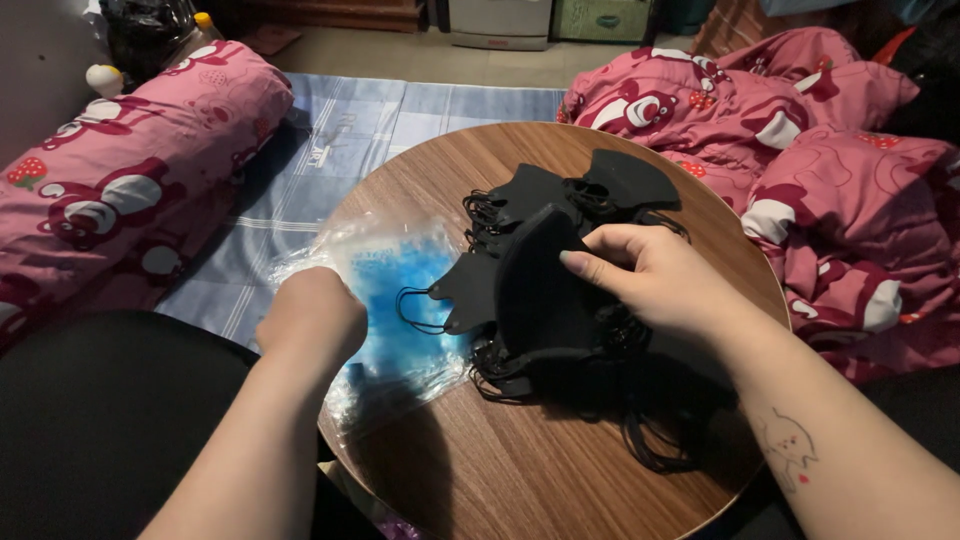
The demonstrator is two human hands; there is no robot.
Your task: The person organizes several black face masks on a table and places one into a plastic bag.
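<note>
Dim room, light falling mostly on a round wood-grain table. Beneath it a blue-and-white checked sheet. Pink cartoon-bear bolster to the left, matching pink blanket rumpled to the right. Beige floor beyond, low furniture along the far edge, details indistinct.

dim indoors, lit softly from above and ahead. cast deep shadow under the right forearm across the round wooden table. showed mild glare on the clear plastic bag. lost detail in the black masks. slightly bowed at the edges.
</note>
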